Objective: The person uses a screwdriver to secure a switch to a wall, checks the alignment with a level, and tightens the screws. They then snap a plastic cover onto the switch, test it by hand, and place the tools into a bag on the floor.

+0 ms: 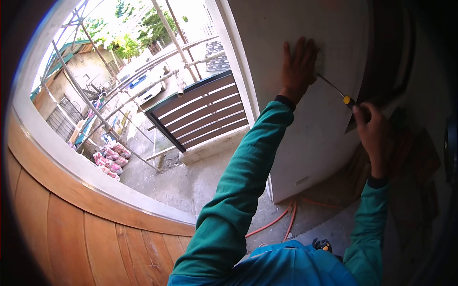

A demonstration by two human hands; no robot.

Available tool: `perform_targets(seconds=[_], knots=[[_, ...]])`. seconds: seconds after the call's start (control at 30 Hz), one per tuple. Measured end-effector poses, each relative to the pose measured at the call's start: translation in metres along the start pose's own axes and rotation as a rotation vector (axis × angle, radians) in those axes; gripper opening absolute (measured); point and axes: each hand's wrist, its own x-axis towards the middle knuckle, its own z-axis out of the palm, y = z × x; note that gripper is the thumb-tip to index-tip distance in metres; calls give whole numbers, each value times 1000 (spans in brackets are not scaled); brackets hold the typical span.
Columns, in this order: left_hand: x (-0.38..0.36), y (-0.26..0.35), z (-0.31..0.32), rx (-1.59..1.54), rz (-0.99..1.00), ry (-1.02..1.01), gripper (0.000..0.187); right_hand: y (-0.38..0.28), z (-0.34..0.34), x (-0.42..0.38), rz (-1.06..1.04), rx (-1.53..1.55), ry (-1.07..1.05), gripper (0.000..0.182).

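Note:
My left hand lies against the grey wall with its fingers stretched out, over the left side of a pale plate. My right hand is closed round the dark and yellow handle of a screwdriver. The screwdriver's thin shaft slants up and left, and its tip ends beside my left palm at the plate's lower edge. Whether the tip sits in a screw is too small to see. Part of the plate is hidden by my left fingers.
To the left, a window opening with a white frame looks onto scaffold poles, a slatted gate and several stacked sacks. Wooden boards line the lower left. An orange hose runs along the floor below.

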Motion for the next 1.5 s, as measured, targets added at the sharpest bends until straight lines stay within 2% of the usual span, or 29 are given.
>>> perform_targets(seconds=[0.07,0.13,0.17,0.23,0.37,0.43,0.47,0.53,0.67,0.73,0.77,0.87,0.93,0.97,1.03,1.07,1.13,1.17,1.23,1.37,1.43,1.47,1.5], knots=[[2,-1,-2,5,1,-3,97,-2,-1,0,-44,-9,-2,32],[2,0,-1,-2,-9,-13,96,6,3,0,-224,-50,86,36],[2,0,-2,-2,-8,-13,96,8,4,0,-224,-49,86,36],[1,0,-3,-2,-3,-22,95,11,6,-1,-44,-43,34,38],[3,0,-3,21,0,-21,95,-5,-2,0,7,-58,24,37],[2,0,-1,32,-1,-9,95,-5,-3,-1,-129,-76,60,38],[1,0,0,31,0,-12,95,-4,-2,-1,-127,-75,58,38],[0,0,0,43,5,-17,96,-3,-1,0,50,-50,37,36],[3,0,0,62,-1,-4,97,-2,0,2,48,25,38,35],[1,0,2,65,-4,11,97,7,4,1,-270,-50,149,32],[1,0,1,65,-4,10,97,10,6,0,-270,-50,148,32],[0,0,-1,45,-4,-14,97,9,7,-1,-205,-38,123,32],[-2,1,1,43,0,7,96,-3,2,2,224,58,-49,29],[-1,1,0,43,-1,7,96,-4,0,1,224,58,-49,29],[0,0,-2,22,-6,-18,97,-4,-2,-1,-116,-41,60,31],[0,0,-2,22,-8,-18,97,1,0,0,-118,-41,60,31],[1,0,-2,17,-2,-16,97,14,5,1,-278,-121,123,33],[1,0,-1,17,-2,-16,97,14,5,2,-278,-121,123,33],[1,0,1,27,-4,-3,98,12,6,2,71,0,41,34],[2,0,1,39,-4,4,97,-8,-5,-1,12,-38,-5,31],[1,0,1,18,-4,-7,97,8,3,1,-267,-62,174,35],[1,1,2,17,-3,-9,97,10,5,1,-266,-62,173,35],[1,1,3,38,0,-4,97,12,6,2,-143,-68,144,33]])
